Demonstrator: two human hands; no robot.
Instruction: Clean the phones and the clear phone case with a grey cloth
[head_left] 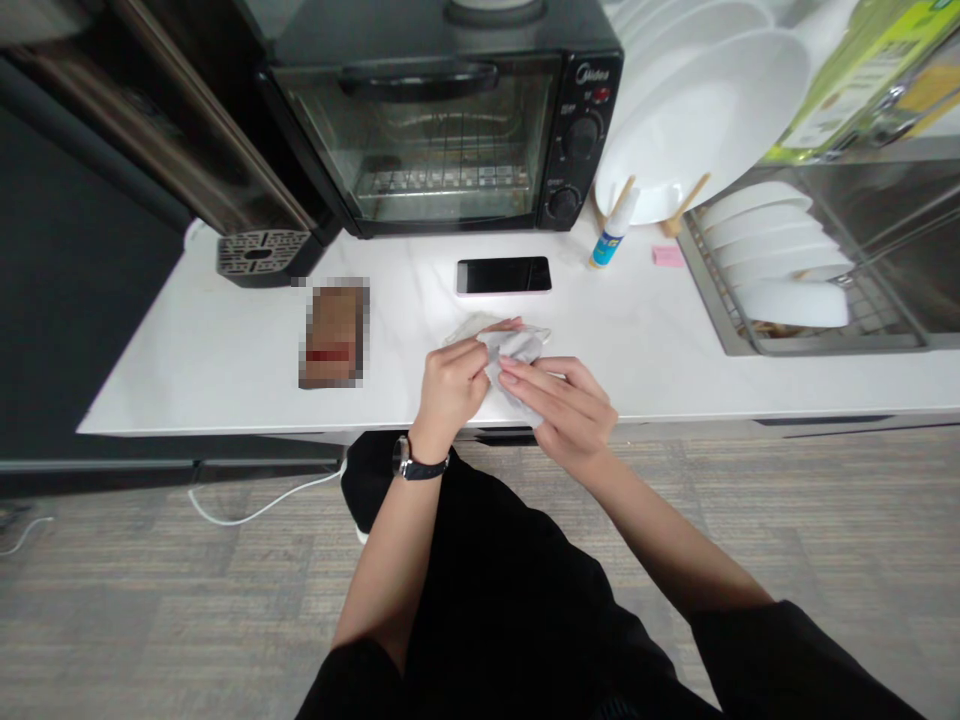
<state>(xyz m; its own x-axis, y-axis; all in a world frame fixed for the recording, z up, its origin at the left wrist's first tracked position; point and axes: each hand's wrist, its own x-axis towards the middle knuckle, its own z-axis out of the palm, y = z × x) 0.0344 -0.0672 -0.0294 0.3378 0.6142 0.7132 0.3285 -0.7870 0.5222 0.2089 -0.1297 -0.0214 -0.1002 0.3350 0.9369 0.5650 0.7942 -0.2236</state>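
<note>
Both of my hands are over the front part of the white counter. My left hand point(452, 388), with a watch on its wrist, has its fingers curled closed around a crumpled white tissue point(517, 345). From the other side, my right hand point(571, 408) pinches the same tissue, its fingers pressed together on it. A pale, thin sheet point(471, 326) shows just behind my left hand; whether it is part of the tissue I cannot tell. Just beyond my hands a phone point(504, 275) lies with its dark screen up.
A black toaster oven point(450, 140) stands at the back. To the left are a blurred-out brown item point(332, 335) and a drip tray point(262, 255). A small bottle point(611, 235), pink slip point(667, 257), white plates point(690, 110) and a sink rack with bowls point(791, 300) are right.
</note>
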